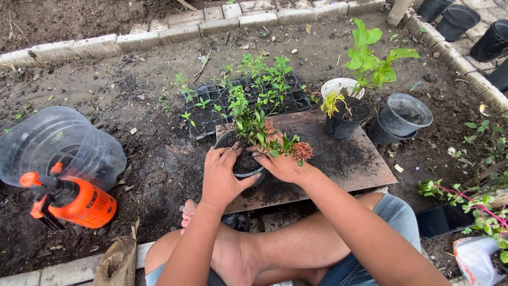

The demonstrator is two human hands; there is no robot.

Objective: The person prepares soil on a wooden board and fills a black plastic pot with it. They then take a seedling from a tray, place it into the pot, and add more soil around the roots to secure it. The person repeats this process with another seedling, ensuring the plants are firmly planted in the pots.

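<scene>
A small black pot [228,140] filled with dark soil stands on a brown board [353,165]. A green plant with reddish flower clusters [270,139] grows out of it. My left hand [222,177] lies over the pot's near left rim with fingers spread on the soil. My right hand [281,163] presses the soil at the plant's base from the right, fingers down by the stem. Both hands touch the soil in the pot and hold nothing apart from it.
A black seedling tray [296,99] with green sprouts lies behind the board. Black pots [405,115], one with a yellowish plant [338,108], stand at right. An orange sprayer [79,204] and a clear jug [63,143] sit at left. A phone [443,220] lies at right. Brick edging [174,29] borders the bed.
</scene>
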